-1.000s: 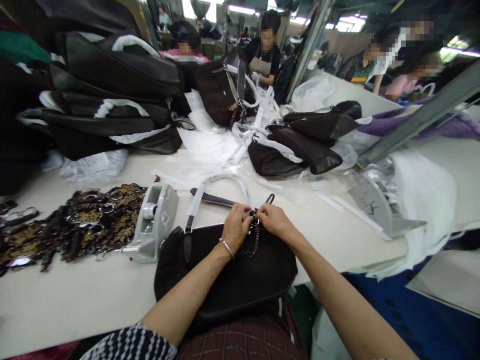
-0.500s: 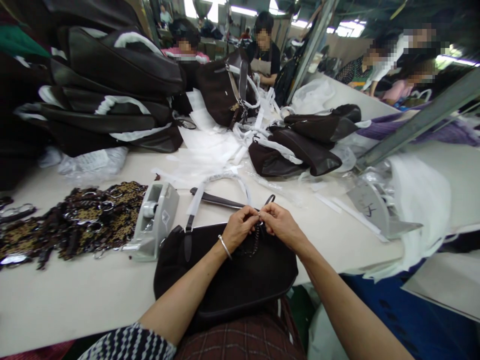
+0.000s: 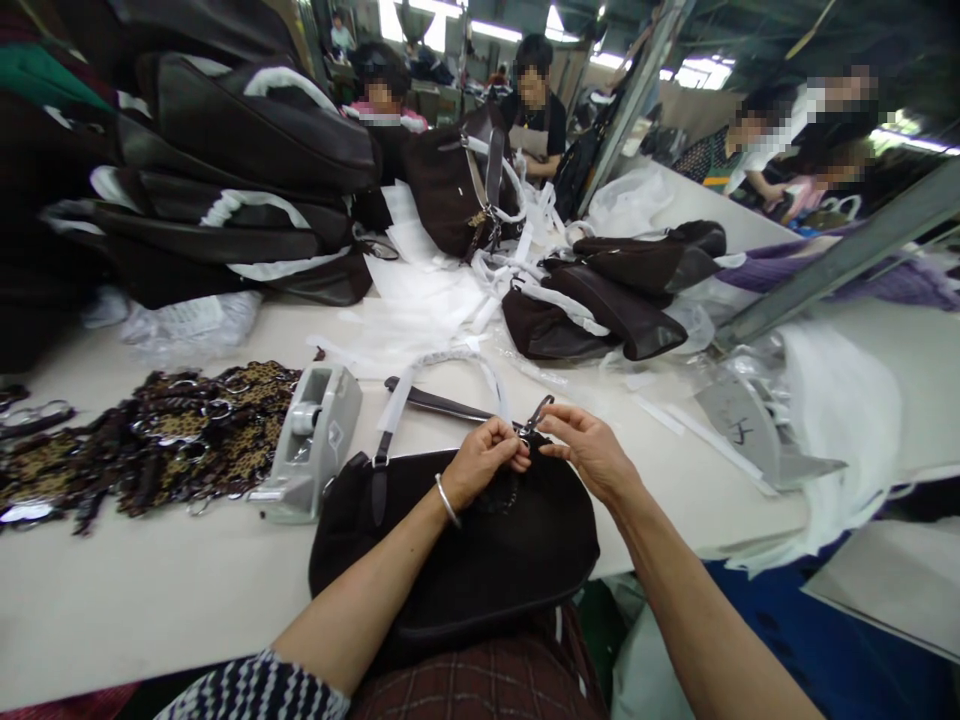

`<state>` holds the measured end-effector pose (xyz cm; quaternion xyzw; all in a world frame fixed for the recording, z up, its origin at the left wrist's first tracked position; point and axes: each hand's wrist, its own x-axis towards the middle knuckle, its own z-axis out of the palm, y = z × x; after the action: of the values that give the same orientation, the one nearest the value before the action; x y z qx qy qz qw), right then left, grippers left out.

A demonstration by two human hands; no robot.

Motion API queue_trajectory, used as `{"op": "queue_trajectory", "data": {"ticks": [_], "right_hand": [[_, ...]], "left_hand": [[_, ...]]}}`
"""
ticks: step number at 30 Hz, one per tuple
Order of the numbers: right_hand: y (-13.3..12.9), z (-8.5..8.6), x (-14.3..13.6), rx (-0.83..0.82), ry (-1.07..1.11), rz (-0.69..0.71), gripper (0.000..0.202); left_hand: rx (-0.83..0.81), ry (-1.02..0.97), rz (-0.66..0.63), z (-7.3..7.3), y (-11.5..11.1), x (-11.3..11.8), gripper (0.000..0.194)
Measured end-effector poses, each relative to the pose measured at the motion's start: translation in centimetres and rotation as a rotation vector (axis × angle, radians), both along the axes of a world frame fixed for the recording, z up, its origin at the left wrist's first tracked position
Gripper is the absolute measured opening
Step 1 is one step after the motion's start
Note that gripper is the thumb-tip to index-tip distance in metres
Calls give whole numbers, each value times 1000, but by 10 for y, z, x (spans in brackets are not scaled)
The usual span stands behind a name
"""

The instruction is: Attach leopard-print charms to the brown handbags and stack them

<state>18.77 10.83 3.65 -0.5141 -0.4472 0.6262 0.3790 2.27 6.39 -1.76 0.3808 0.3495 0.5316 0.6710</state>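
Note:
A dark brown handbag (image 3: pixel 465 560) lies on the table's front edge against my lap, its wrapped handle (image 3: pixel 409 375) standing up behind it. My left hand (image 3: pixel 489 460) is pinched at the bag's top right, on a small metal ring at the handle's end; the fingers partly hide it. Below those fingertips hangs a dark braided cord (image 3: pixel 513 492). Just right of it my right hand (image 3: pixel 589 448) has its fingers apart, beside a thin dark leather loop (image 3: pixel 541 410). Whether a fingertip touches the loop I cannot tell. A dark strap with a zip edge (image 3: pixel 442 402) lies behind the bag.
A grey tape dispenser (image 3: pixel 319 440) stands left of the bag, beside a heap of patterned charms with rings (image 3: pixel 202 430). Stacked brown bags (image 3: pixel 255 130) rise at the back left; more bags (image 3: pixel 600 305) lie back right. A metal post (image 3: pixel 840 245) slants at right. Several people work beyond.
My right hand has come away from my left fingertips to the right, and its fingers have spread. My left hand stays pinched at the same spot. The view has shifted slightly.

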Motion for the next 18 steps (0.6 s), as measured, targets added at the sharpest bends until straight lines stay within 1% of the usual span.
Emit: {"op": "queue_trajectory", "data": {"ticks": [3,5,8,11,13,15,18], "right_hand": [[-3,-10,-1,-8,-83,81,33],[-5,-15,-7,26,-82,98,31],[-6,-16,-17,56,-14,96,29],[-7,-16,-23,8,86,126,28],[-7,-15,-22,-42,150,118,28],[-8,-16,-20,-67,177,74,30],[-10,-18,-17,-21,112,36,31]], "left_hand": [[-13,-5,-6,0,0,1,30],[-14,-9,-14,-1,0,2,31],[-10,-24,-25,-3,0,2,32],[-10,-33,-28,-3,0,0,32],[-9,-16,-11,-3,0,-1,32],[-12,7,21,-3,0,-3,31],[-8,59,51,-2,0,-6,32]]}}
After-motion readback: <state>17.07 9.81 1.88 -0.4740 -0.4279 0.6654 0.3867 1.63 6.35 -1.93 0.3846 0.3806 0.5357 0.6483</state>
